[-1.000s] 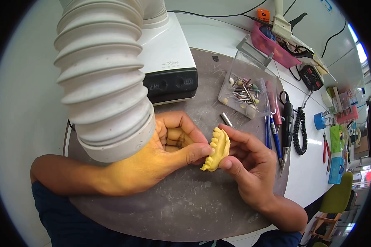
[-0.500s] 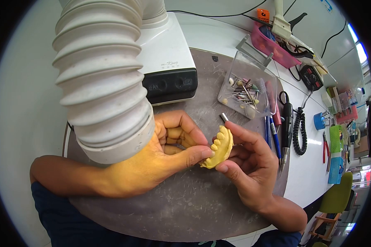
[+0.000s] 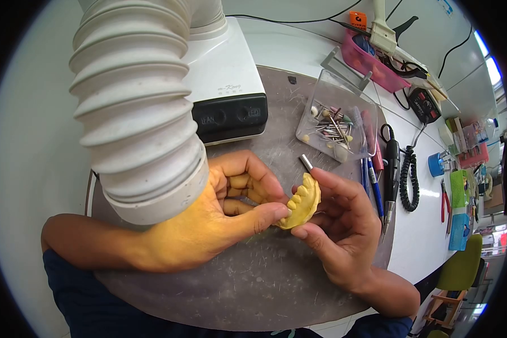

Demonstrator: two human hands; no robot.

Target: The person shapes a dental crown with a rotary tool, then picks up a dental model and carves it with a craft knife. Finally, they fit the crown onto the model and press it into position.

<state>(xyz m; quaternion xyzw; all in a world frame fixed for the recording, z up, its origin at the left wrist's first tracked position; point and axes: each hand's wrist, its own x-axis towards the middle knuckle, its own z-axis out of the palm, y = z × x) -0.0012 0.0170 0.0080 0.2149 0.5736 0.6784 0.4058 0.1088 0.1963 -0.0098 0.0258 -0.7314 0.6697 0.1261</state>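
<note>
A yellow dental cast with a row of teeth is held between both hands above the grey work mat. My left hand grips it with the thumb on its lower edge and the fingers curled behind it. My right hand holds its right side, index finger over the top, thumb beneath. The cast is tilted, teeth facing up and to the left.
A wide white ribbed suction hose hangs over my left forearm. Behind it sits a white machine. A clear box of burs, pens, a black handpiece with coiled cable and a pink tray lie to the right.
The cast has turned in my fingers from nearly upright to tilted flatter, and shifted slightly right. My right index finger now lies over its top.
</note>
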